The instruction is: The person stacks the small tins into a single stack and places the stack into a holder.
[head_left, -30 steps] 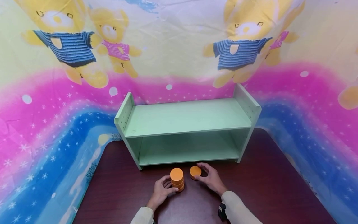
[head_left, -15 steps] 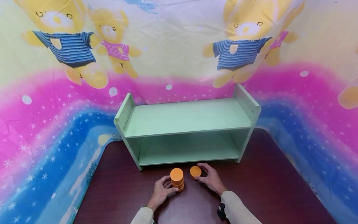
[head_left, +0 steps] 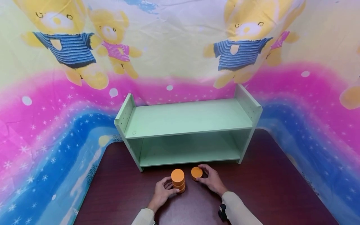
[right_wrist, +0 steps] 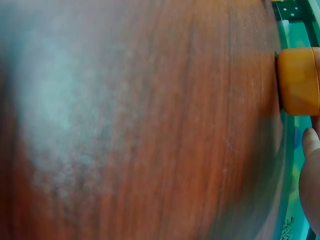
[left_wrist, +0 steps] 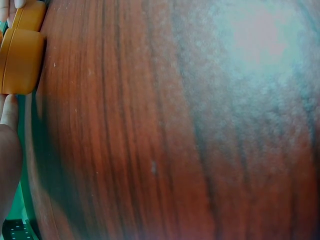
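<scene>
Several short orange cylinders form an upright stack [head_left: 178, 178] on the table, in front of the shelf. My left hand [head_left: 162, 192] holds this stack low down, thumb on the near side and fingers round the left. To its right stands a smaller orange cylinder [head_left: 196, 172], apart from the stack. Thumb and fingers of my right hand [head_left: 212, 180] pinch it from the right. At the left edge of the left wrist view is a stack cylinder [left_wrist: 22, 62] with a fingertip against it. The right wrist view shows the single cylinder [right_wrist: 299, 82] partly cut off, resting on the wood.
A pale green two-tier shelf [head_left: 188, 118] stands just behind the cylinders, its lower front edge close to my right fingers. Dark red-brown table [head_left: 112, 187] extends to both sides. A printed bear cloth [head_left: 174, 47] hangs behind and along the sides.
</scene>
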Demonstrator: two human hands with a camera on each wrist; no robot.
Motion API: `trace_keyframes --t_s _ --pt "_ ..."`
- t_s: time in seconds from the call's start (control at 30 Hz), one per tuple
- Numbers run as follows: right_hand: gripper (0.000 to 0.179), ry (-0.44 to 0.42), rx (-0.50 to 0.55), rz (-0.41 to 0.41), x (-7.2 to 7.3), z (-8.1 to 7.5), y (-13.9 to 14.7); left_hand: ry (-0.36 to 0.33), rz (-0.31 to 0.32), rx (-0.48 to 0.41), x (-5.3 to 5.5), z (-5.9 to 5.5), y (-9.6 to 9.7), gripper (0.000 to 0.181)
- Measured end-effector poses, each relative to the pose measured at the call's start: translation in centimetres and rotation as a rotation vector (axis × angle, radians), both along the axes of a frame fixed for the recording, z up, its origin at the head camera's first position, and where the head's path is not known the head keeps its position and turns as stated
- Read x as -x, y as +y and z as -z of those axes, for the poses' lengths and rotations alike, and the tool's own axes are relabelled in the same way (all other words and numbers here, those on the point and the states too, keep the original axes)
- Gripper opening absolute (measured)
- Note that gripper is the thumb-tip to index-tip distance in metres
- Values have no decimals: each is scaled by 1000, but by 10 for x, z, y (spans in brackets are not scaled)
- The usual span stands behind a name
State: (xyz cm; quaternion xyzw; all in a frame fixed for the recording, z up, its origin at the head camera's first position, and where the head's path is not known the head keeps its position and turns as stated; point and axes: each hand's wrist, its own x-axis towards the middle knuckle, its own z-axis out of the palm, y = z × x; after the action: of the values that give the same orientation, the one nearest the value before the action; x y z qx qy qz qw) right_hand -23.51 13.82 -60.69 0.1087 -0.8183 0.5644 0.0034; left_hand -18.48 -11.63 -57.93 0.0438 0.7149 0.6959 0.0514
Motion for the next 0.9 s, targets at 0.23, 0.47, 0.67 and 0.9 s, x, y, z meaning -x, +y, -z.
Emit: trace_keyframes --t_s 0.23,0.47,0.67,0.9 --pt "56 -21 4 4 -1 -1 0 -1 3 -15 6 15 -3 58" --pt "56 -23 -8 8 0 0 0 14 -9 0 10 28 -3 61" --pt "54 -27 -15 14 0 0 0 19 -1 -7 10 27 -3 61" --pt "53 -31 -7 7 -1 -1 1 6 11 -22 4 13 -3 59"
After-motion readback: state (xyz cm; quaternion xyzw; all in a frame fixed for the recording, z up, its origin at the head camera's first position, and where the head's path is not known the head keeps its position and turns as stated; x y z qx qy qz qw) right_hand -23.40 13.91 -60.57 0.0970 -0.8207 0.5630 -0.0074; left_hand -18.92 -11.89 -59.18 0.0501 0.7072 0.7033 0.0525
